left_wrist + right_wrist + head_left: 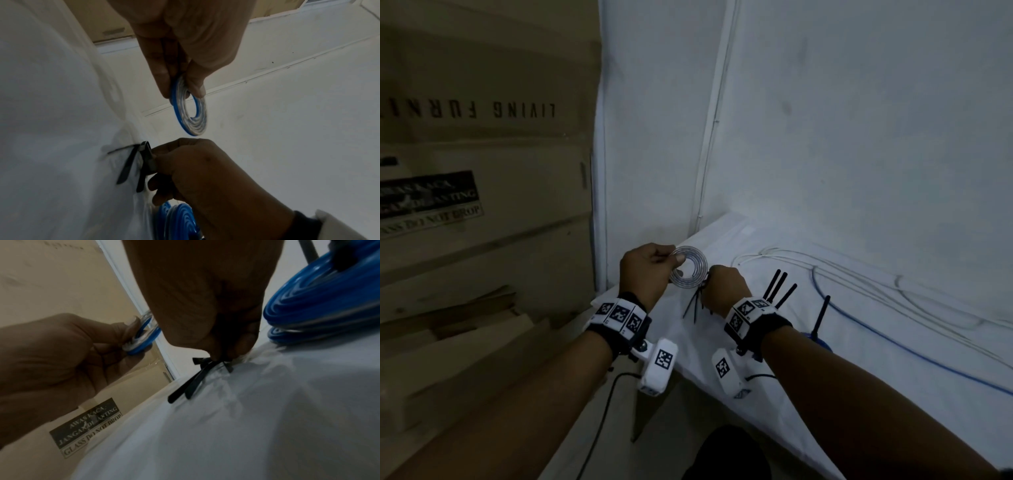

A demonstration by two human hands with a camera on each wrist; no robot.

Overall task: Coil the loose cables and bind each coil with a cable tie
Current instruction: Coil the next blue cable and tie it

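Cardboard box (41, 288) label (86, 426) — "GLASS DO NOT DROP"

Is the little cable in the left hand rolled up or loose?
Rolled up. The small cable coil is a flat spiral pinched by the left hand; no cable tie is visible around it. The right hand pinches black cable ties.

Dim light. Pale walls (859, 120) fill the upper right of the frame; stacked cardboard boxes (482, 171) stand at left; white table (825, 377) lower right.

Coil (190, 112) glossy plastic; ties (189, 386) matt black (plastic); table cover (267, 418) cloth.
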